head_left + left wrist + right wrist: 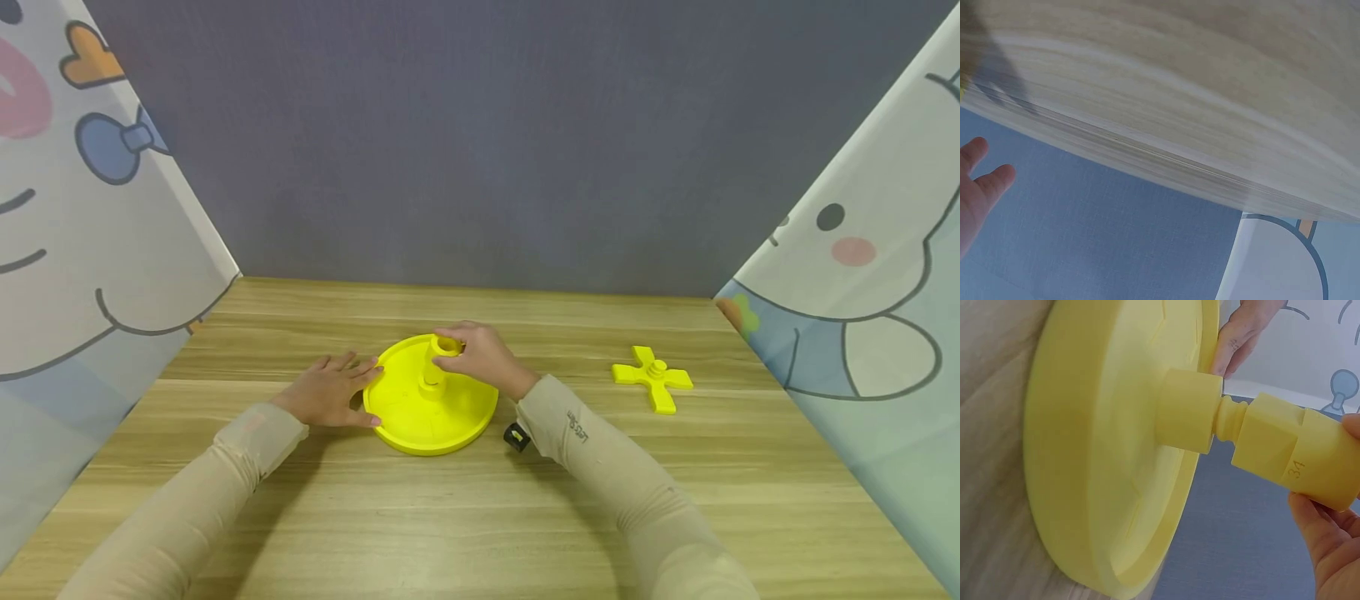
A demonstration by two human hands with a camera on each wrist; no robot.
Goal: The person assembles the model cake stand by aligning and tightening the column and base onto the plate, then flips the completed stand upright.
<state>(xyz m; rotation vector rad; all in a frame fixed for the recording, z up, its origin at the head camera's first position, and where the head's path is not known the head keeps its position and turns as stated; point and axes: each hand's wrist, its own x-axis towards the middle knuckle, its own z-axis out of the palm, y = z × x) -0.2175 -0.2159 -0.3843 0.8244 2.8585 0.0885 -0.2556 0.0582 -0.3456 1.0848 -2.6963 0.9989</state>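
A round yellow tray [405, 425] with a raised rim lies on the table, and a short socket [1188, 412] stands at its middle. My right hand [483, 360] grips the upper end of a yellow post [1272, 437] marked "34", fingers and thumb on its sides. The post's narrow ribbed end meets the socket's mouth, slightly tilted; how far it goes in is hidden. With fingers spread, my left hand [330, 392] touches the tray's left rim. In the left wrist view only a few fingertips [997, 178] of it show.
A yellow cross-shaped piece [652, 380] with a ribbed stub lies to the right on the wooden table [420, 533]. A small black object [516, 437] shows by my right wrist. A grey panel [480, 150] stands behind, with cartoon-printed panels [885, 333] at both sides.
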